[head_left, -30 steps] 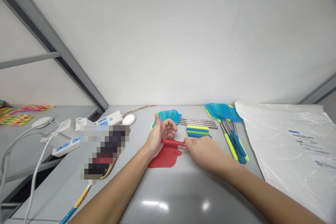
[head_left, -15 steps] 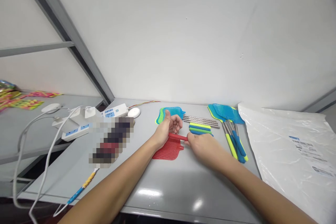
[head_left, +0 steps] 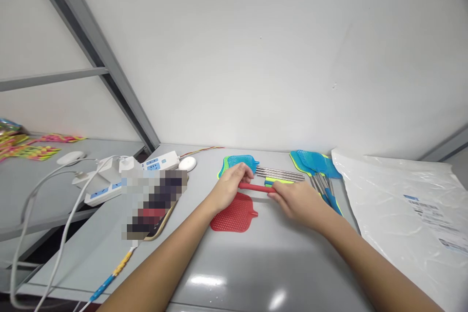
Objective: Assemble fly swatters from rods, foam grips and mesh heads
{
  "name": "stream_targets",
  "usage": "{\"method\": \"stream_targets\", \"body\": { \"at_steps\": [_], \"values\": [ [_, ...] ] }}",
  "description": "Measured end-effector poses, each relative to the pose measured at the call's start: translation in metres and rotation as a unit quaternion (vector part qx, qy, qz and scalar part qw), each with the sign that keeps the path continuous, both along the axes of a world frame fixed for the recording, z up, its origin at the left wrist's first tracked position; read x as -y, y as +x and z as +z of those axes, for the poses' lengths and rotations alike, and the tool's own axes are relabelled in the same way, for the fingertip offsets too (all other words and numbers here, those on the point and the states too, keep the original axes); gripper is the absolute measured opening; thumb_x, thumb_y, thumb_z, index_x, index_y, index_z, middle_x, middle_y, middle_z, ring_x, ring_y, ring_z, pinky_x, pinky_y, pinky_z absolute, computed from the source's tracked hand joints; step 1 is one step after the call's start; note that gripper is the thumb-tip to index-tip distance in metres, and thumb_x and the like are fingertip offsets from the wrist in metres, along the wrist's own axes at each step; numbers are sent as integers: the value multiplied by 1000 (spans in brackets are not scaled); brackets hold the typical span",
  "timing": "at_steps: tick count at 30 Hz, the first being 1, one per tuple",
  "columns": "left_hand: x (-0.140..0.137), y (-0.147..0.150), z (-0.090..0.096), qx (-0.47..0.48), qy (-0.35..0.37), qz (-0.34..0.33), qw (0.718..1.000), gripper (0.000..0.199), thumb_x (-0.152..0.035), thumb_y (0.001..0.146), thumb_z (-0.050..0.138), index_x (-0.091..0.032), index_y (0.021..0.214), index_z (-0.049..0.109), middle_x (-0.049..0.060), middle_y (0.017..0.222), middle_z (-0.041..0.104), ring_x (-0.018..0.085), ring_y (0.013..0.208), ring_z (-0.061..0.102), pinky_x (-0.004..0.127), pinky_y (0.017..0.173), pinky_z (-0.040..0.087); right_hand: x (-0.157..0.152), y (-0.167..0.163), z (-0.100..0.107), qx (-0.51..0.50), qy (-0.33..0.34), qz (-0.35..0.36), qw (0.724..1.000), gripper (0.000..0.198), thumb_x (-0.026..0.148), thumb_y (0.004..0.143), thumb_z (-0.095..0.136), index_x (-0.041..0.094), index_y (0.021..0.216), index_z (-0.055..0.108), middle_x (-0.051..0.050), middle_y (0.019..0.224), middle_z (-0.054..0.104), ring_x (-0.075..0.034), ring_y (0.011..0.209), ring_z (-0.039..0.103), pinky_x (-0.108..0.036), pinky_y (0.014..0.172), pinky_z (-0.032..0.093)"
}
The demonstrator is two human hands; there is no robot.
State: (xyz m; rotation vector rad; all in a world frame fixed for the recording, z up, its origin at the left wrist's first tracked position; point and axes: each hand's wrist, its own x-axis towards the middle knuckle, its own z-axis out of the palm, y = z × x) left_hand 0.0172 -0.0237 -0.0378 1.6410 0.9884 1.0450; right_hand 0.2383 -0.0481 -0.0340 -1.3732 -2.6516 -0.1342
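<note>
Between my two hands a red handle tube is held level above the table. My left hand has its fingers curled at the tube's left end. At the other end, my right hand is closed around it and hides that tip. Below my left hand lies a red fly swatter head, flat and perforated. Beyond it are stacked blue and green swatter heads. Several metal rods lie beside these. Green, yellow and blue handle tubes are partly covered by my right hand.
Swatters with rods and handles lie in a pile at the right, next to a large white plastic bag. On the left are a phone, partly blurred, a power strip, white cables and a round white object.
My right hand has moved right, and more of the red tube shows between my hands. My left hand's fingers have closed in toward the tube. The view has tilted slightly up.
</note>
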Motion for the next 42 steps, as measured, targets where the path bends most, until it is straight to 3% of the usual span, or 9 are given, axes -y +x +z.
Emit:
{"method": "stream_targets", "body": {
  "at_steps": [2,5,12,23,28,36,42],
  "values": [
    [-3,-5,-2,-49,32,33,998,45,-53,94,34,-17,74,53,-1,70,48,14,68,43,27,66,35,-3,7,5,-23,11,-17,1000,33,41,99,31,21,80,49,0,66,63,-15,55,54,-28,52,16],
    [-3,-5,-8,-74,40,26,996,44,-49,96,33,-18,70,48,-2,66,44,13,64,41,26,63,34,-6,16,11,-45,21,-36,998,36,44,98,32,21,77,49,0,66,63,-14,55,52,-28,53,17],
    [7,8,-9,-59,12,-34,998,38,-45,96,34,-18,69,39,-4,67,39,10,62,36,24,59,31,-10,23,16,-47,18,-34,998,39,50,96,37,21,74,51,1,69,64,-13,57,51,-27,54,18],
    [14,17,-12,-23,-34,3,999,42,-50,94,36,-19,65,33,-5,61,29,9,56,26,22,51,27,-18,24,10,-66,42,-19,997,39,48,97,38,20,72,53,0,69,62,-13,60,51,-27,59,25],
    [15,16,-10,-19,-69,-35,997,43,-54,93,36,-20,66,34,-6,60,28,9,53,25,21,46,28,-18,23,9,-89,55,-3,995,39,47,98,38,20,72,50,1,69,62,-13,61,50,-28,66,28],
    [17,16,-12,-128,72,12,989,38,-45,96,34,-19,69,36,-5,62,36,10,57,34,24,54,30,-16,28,11,-97,52,5,994,38,43,99,36,20,72,51,2,64,59,-12,56,46,-27,62,26],
    [21,17,-13,-120,94,8,988,40,-45,96,31,-20,65,35,-4,61,36,11,57,36,24,53,31,-13,27,16,-92,41,-8,995,43,52,94,40,20,67,50,1,59,55,-13,55,43,-26,58,24]
  ]
}}
